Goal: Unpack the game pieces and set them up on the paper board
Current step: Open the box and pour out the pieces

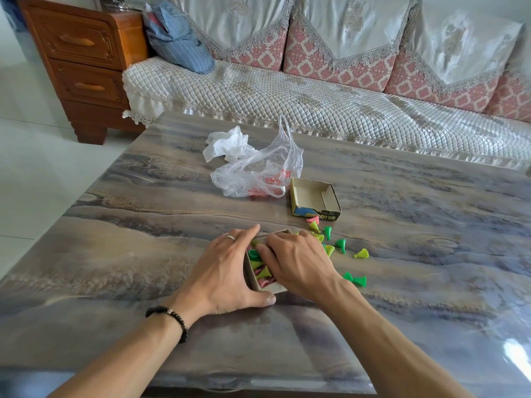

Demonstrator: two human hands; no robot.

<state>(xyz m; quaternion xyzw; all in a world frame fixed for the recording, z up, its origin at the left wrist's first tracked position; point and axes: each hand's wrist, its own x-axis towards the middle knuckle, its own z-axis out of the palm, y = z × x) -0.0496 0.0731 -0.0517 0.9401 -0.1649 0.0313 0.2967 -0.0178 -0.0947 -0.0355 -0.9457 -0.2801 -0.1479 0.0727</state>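
Unpacking only partly done. Small open cardboard box tray (pixel 265 285) near the front middle of the glossy marble-pattern table (pixel 143 225), still holding many green, yellow and pink plastic cone-shaped game pieces (pixel 260 268). Left hand (pixel 227 271) wrapped around the tray's left side, thumb pressed at its near corner, so clamped on the tray. Right hand (pixel 296 262) reaching over the tray, fingers curled down among the pieces; probably pinching some, but hidden, cannot tell for sure. About a dozen loose green and yellow cone pieces (pixel 340 245) already scattered on the table just right of the tray.

Left to do: emptying the tray, sorting by colour, placing on the paper board. No paper board visible anywhere.

Further back: empty cardboard box lid with blue printed side (pixel 314 201), crumpled clear plastic bag with red print (pixel 258 173) touching it, crumpled white tissue (pixel 227 143) behind. Beyond, quilted white sofa (pixel 316 101) and wooden drawer cabinet (pixel 83 58). Bag and lid occupying space where a board could go.
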